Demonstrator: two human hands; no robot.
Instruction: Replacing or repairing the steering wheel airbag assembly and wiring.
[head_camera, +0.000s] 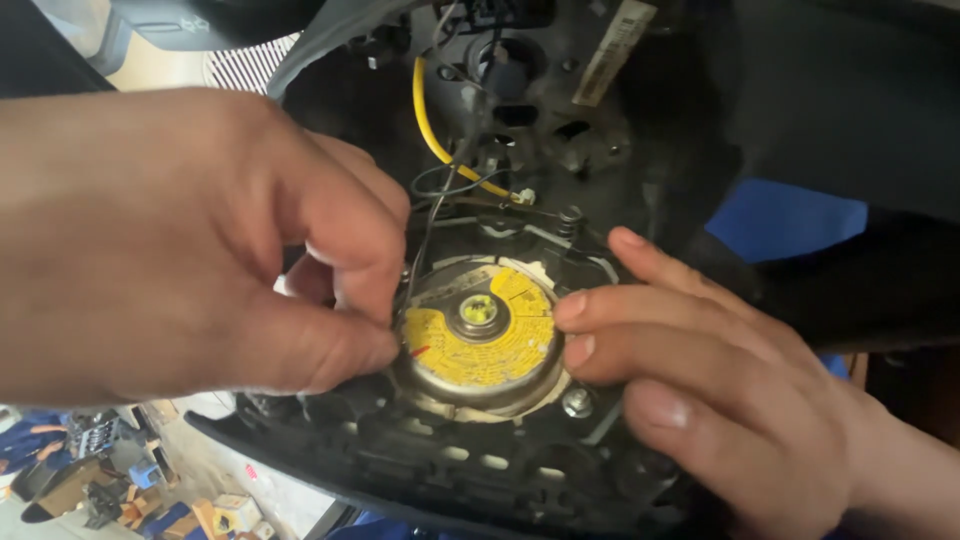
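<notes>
Yellow covers most of the round disc (480, 335) at the middle of the view, a flat metal-rimmed part with a small socket (478, 310) at its centre, set into the back of a black plastic housing (420, 455). The left hand (190, 250) fills the left half of the picture, its thumb and forefinger pressed together at the disc's left edge, just by a small red mark (420, 351); they seem to pinch a thin dark wire (428, 235) that runs up from that spot, though the fingertips hide the exact point of contact, so I cannot tell for certain what they hold. The right hand (720, 380) comes in from the lower right with its fingers spread and loosely flat, clasping nothing; two fingertips touch the disc's right rim, and another finger lies along the metal bracket above it. A bolt head (577, 402) sits just below those fingertips, on the rim's lower right. Above the disc, a yellow cable (432, 130) curves down to a small white plug (524, 196), near a little coiled spring (570, 220). A pale label (612, 40) is stuck on the dark metal at the top. Blue cloth (785, 215) shows behind the right hand, and a cluttered floor (120, 490) lies far below at the lower left.
</notes>
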